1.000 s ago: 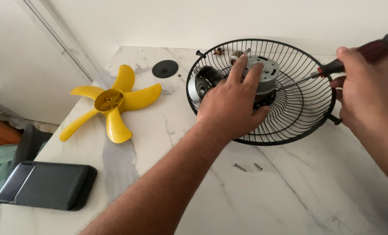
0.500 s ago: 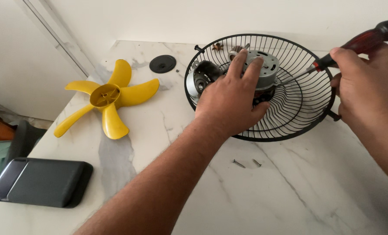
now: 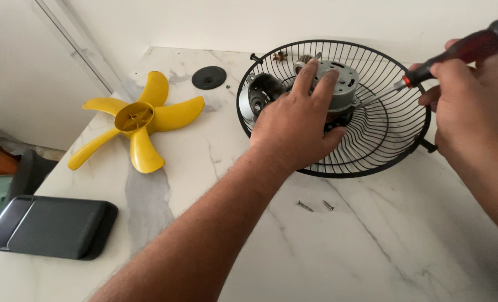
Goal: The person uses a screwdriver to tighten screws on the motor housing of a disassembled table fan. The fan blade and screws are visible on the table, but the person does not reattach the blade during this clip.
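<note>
A black wire fan guard [image 3: 391, 146] lies on the marble table with a grey fan motor [image 3: 341, 84] sitting in its middle. My left hand [image 3: 296, 126] rests on the motor, fingers spread over its top and side. My right hand [image 3: 470, 103] grips a screwdriver [image 3: 461, 51] with a dark red handle, its thin shaft angled down toward the motor's right side. A black motor housing part [image 3: 260, 92] sits beside the motor at the guard's left.
A yellow five-bladed fan propeller [image 3: 140, 120] lies at the left. A round black cap [image 3: 208, 77] sits near the back. Two loose screws [image 3: 313, 206] lie in front of the guard. A dark flat case [image 3: 50, 226] lies at the near left edge.
The view has shifted slightly. My right hand with the screwdriver has moved a little, keeping the tip near the motor. My left hand stays on the motor.
</note>
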